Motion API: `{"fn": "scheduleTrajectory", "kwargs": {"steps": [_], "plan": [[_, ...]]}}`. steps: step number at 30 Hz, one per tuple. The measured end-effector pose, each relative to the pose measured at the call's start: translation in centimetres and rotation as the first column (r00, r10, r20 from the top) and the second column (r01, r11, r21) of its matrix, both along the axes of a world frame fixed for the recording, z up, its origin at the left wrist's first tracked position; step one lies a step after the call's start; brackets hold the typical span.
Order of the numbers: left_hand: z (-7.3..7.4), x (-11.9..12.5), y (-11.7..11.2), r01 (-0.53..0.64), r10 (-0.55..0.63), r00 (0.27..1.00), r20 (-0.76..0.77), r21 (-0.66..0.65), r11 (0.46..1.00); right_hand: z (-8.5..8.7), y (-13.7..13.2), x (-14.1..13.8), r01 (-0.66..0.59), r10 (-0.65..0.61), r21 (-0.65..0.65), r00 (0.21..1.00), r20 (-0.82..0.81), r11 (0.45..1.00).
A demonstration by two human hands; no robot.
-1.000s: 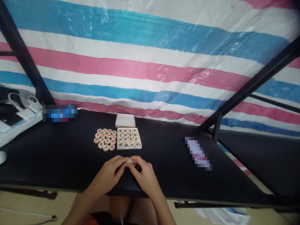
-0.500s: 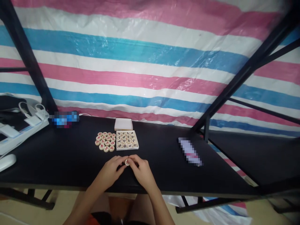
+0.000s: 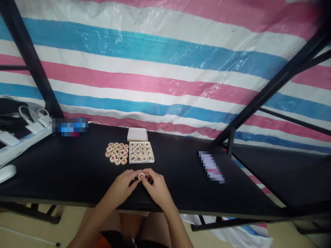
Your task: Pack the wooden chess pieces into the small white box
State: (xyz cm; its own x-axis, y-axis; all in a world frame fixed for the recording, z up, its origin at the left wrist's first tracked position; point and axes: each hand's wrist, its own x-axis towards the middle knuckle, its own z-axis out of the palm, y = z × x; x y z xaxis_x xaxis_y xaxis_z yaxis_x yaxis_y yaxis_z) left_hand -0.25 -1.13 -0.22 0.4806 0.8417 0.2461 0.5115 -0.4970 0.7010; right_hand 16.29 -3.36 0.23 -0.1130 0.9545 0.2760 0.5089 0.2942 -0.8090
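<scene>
My left hand (image 3: 121, 187) and my right hand (image 3: 156, 187) meet over the near part of the black table (image 3: 64, 172). Together their fingertips pinch one round pale game piece (image 3: 141, 176) with a red mark on it. Just beyond lies a loose cluster of red-marked round pieces (image 3: 117, 153) on the table. Right of that cluster stands a shallow square box (image 3: 141, 152) filled with black-marked pieces, and its pale lid (image 3: 137, 134) lies behind it.
A striped pink, blue and white tarp (image 3: 165, 75) hangs behind the table. Black frame bars (image 3: 261, 96) slant up at both sides. At the far left lie a white power strip with plugs (image 3: 20, 137) and a white mouse (image 3: 6, 172). A second black tabletop (image 3: 284, 175) stands to the right.
The head view has shifted a little. Both hands stay together on the same piece, which has turned so that its marked face shows.
</scene>
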Motion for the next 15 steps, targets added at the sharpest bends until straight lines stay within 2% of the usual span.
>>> {"fn": "scheduleTrajectory", "kwargs": {"steps": [8, 15], "plan": [[-0.13, 0.06, 0.18, -0.008, 0.009, 0.999, 0.032, -0.019, 1.000, -0.12, -0.14, 0.13, -0.001, 0.001, 0.003, 1.000, 0.001, 1.000], [0.85, 0.22, 0.12, -0.056, 0.082, 0.984, 0.158, -0.164, 0.985, -0.26, -0.23, 0.44, 0.009, -0.008, 0.020, 0.999, -0.045, 1.000]]}}
